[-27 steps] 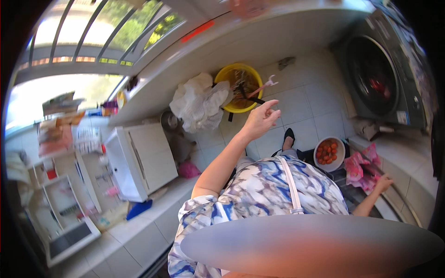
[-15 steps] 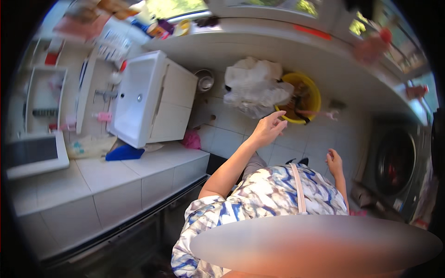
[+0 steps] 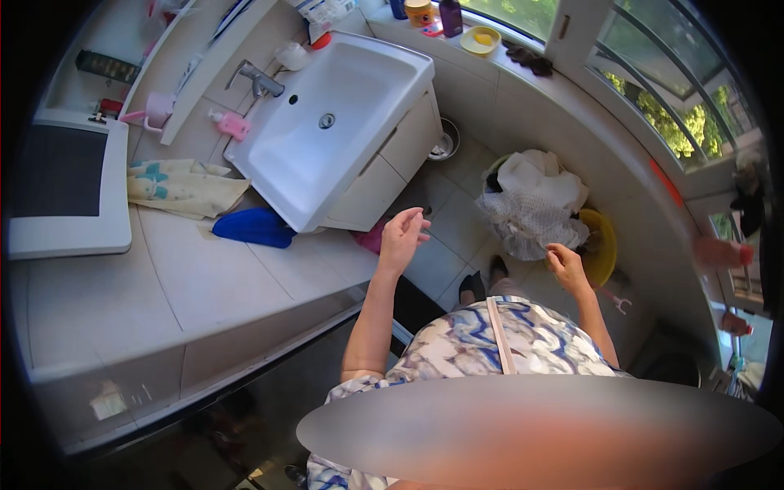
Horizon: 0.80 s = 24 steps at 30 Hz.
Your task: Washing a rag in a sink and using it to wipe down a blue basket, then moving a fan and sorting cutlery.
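Observation:
My left hand is raised in front of the washbasin cabinet, its fingers loosely bent and apart, with nothing in it. My right hand hangs in the air on the other side of my body, fingers half curled and apparently holding nothing. Beyond it on the floor is a heap of white mesh-like cloth over a pale container. Beside that stands a yellow bucket, partly hidden behind the heap. A pink stick with a forked end juts out near it. Neither hand touches anything.
The white washbasin with its metal tap is ahead on the left. On the tiled ledge lie a blue folded item and a pale cloth. A metal bowl sits behind the cabinet. Windows run along the right.
My view has swung left toward the washbasin, so the bucket and cloth heap now sit farther right. My left hand has moved away from the bucket. My right hand has come up and forward.

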### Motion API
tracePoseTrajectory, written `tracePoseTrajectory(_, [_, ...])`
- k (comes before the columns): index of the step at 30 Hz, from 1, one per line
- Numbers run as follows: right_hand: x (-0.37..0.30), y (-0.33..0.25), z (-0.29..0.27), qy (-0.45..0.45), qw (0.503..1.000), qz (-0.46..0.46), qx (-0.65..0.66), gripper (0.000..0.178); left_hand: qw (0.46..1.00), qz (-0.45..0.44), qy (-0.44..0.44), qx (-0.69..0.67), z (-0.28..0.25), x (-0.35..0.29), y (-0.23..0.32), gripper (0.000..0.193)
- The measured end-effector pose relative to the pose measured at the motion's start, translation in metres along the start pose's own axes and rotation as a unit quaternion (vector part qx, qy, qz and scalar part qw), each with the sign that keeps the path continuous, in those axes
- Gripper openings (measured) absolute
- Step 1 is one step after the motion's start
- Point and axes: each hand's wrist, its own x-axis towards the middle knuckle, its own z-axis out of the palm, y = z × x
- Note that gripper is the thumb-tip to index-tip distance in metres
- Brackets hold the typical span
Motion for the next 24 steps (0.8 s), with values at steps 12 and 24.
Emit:
tracePoseTrajectory(12, [0.242,-0.184,0.09,-0.188,0.966,-0.179,-0.003,0.02,0.901,0.157,0.282,0.291,-0.126,0.094,0.078,0.043])
tracePoseTrajectory(24, [0.364,-0.325,0.264,-0.374,0.791,-0.384,-0.296,0.02,0.661,0.139,0.341,0.654,-0.345,0.273,0.153,0.059])
